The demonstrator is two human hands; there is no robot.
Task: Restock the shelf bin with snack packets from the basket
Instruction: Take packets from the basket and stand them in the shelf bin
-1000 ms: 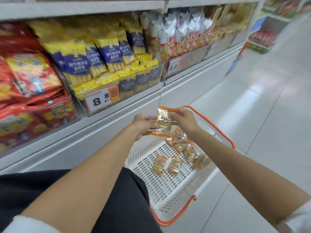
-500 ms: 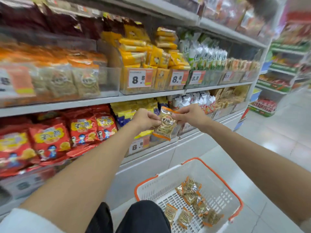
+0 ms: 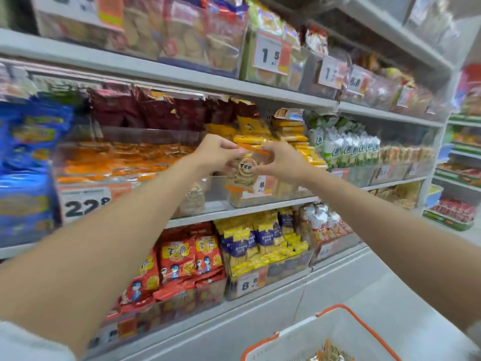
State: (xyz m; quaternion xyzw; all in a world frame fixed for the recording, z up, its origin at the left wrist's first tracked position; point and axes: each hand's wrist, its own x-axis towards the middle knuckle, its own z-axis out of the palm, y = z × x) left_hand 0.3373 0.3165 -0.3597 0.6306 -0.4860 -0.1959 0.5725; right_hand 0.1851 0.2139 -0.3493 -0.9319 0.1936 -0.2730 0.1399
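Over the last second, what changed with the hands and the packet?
The left hand and right hand raised the snack packet from just above the basket to the middle shelf level. Nothing was let go: both still pinch its top; the basket still holds packets.

The left tag (image 3: 86, 204) reads 22.8, upper tag (image 3: 270, 56) 1.5, lower tag (image 3: 247, 285) 8.

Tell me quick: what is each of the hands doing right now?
Left hand: closed, pinching the snack packet near its top edge.
Right hand: closed, pinching the same snack packet from the other side.
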